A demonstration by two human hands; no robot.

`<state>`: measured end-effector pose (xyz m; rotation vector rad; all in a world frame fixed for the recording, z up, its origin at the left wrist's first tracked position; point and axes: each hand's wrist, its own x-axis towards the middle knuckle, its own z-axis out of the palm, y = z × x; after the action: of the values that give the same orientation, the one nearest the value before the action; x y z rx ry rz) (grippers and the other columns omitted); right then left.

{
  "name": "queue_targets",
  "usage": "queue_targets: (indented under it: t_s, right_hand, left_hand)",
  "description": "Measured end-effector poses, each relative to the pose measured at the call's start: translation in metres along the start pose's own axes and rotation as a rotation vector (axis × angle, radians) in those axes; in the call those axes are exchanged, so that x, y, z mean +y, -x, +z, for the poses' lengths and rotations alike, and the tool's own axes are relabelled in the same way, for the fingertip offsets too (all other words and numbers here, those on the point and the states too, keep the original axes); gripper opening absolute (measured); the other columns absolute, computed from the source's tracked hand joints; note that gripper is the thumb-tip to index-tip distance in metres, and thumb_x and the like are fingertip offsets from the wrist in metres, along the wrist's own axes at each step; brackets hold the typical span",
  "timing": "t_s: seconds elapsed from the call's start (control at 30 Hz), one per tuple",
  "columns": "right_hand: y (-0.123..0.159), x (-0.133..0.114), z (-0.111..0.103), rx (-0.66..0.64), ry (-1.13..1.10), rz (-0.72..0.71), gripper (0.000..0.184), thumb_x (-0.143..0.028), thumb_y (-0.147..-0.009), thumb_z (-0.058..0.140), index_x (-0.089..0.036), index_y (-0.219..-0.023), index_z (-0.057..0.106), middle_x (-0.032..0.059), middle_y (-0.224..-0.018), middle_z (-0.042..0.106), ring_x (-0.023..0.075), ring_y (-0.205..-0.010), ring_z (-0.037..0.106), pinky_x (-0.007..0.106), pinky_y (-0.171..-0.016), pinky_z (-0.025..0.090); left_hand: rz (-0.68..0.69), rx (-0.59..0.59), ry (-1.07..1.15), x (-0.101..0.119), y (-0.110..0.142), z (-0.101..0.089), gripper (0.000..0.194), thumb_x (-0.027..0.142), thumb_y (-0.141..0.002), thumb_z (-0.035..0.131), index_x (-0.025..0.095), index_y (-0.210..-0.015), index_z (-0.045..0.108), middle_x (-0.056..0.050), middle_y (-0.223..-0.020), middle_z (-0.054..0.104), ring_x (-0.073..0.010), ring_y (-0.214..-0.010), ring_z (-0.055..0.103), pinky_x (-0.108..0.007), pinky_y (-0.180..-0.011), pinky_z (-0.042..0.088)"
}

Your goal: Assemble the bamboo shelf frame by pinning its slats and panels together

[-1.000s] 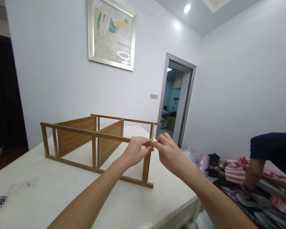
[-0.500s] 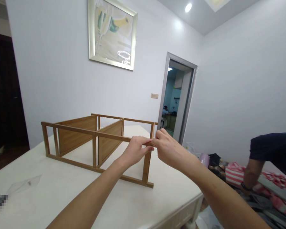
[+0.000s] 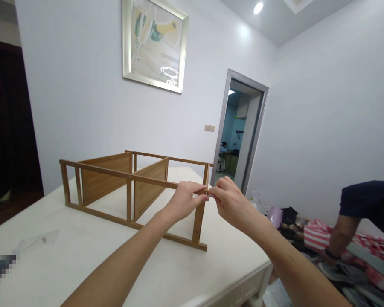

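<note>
A brown wooden shelf frame (image 3: 196,224) lies on its side on the white table (image 3: 124,268), with slats and two panels between its long rails. My left hand (image 3: 182,200) is closed on the near end of the upper long rail, thumb below and fingers above. My right hand (image 3: 228,198) is in a pinch just beyond that rail end, close to the left fingertips. A tiny shiny metal piece (image 3: 207,194) shows between the hands at the corner. What the right fingertips hold is too small to make out.
A clear plastic bag (image 3: 38,241) with something small in it lies on the table at left, beside a pixelated dark object (image 3: 0,268). Right of the table, a person's arm (image 3: 344,232) reaches into a pile with red-striped cloth (image 3: 316,236). A doorway (image 3: 240,128) opens behind.
My right hand has drawn slightly right from the left fingertips, and its fingers have turned at the rail end. The left hand keeps its hold. The view has shifted a little.
</note>
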<state>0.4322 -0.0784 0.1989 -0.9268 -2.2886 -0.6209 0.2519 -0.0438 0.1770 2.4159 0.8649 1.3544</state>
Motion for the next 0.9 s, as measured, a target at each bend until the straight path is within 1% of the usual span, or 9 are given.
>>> queue_targets:
  t_s: [0.13,0.2,0.43,0.73,0.9]
  right_hand:
    - [0.007,-0.001,0.008,0.139,-0.053,0.015,0.026,-0.005,-0.092,0.041,-0.017,-0.087,0.064,0.0053,-0.077,0.049,0.0181,-0.076,0.043,0.031,-0.066,0.041]
    - [0.009,-0.002,0.012,0.178,-0.061,0.011,0.027,-0.005,-0.092,0.041,-0.017,-0.086,0.064,0.0052,-0.076,0.049,0.0178,-0.074,0.044,0.03,-0.065,0.041]
    - [0.013,-0.003,0.015,0.194,-0.039,0.007,0.027,-0.003,-0.09,0.041,-0.017,-0.087,0.064,0.0055,-0.075,0.05,0.0183,-0.073,0.043,0.031,-0.064,0.04]
    - [0.017,-0.002,0.022,0.208,-0.041,0.034,0.025,-0.004,-0.091,0.041,-0.016,-0.083,0.062,0.0049,-0.074,0.048,0.0185,-0.074,0.042,0.03,-0.064,0.038]
    - [0.019,-0.006,0.025,0.244,-0.019,0.062,0.025,-0.004,-0.091,0.042,-0.016,-0.081,0.062,0.0045,-0.073,0.049,0.0181,-0.072,0.042,0.03,-0.064,0.037]
  left_hand:
    - [0.003,0.016,-0.013,-0.003,0.0,0.001,0.013,0.023,-0.083,0.064,0.022,-0.091,0.074,-0.001,-0.09,0.076,-0.0181,-0.083,0.065,-0.03,-0.083,0.046]
    - [0.005,0.015,-0.012,-0.004,0.0,0.002,0.015,0.023,-0.081,0.065,0.023,-0.094,0.074,-0.001,-0.093,0.076,-0.0185,-0.085,0.066,-0.03,-0.085,0.046]
    - [-0.009,0.036,-0.025,-0.009,0.0,0.005,0.023,0.025,-0.08,0.068,0.024,-0.102,0.074,-0.003,-0.101,0.076,-0.0205,-0.092,0.067,-0.033,-0.092,0.046]
    - [-0.004,0.032,-0.026,-0.008,0.0,0.004,0.018,0.022,-0.08,0.067,0.023,-0.096,0.075,-0.002,-0.097,0.076,-0.0193,-0.089,0.067,-0.031,-0.089,0.047]
    - [-0.018,0.033,-0.025,-0.007,0.0,0.003,0.021,0.023,-0.08,0.067,0.021,-0.1,0.074,-0.003,-0.098,0.076,-0.0199,-0.091,0.067,-0.032,-0.09,0.047]
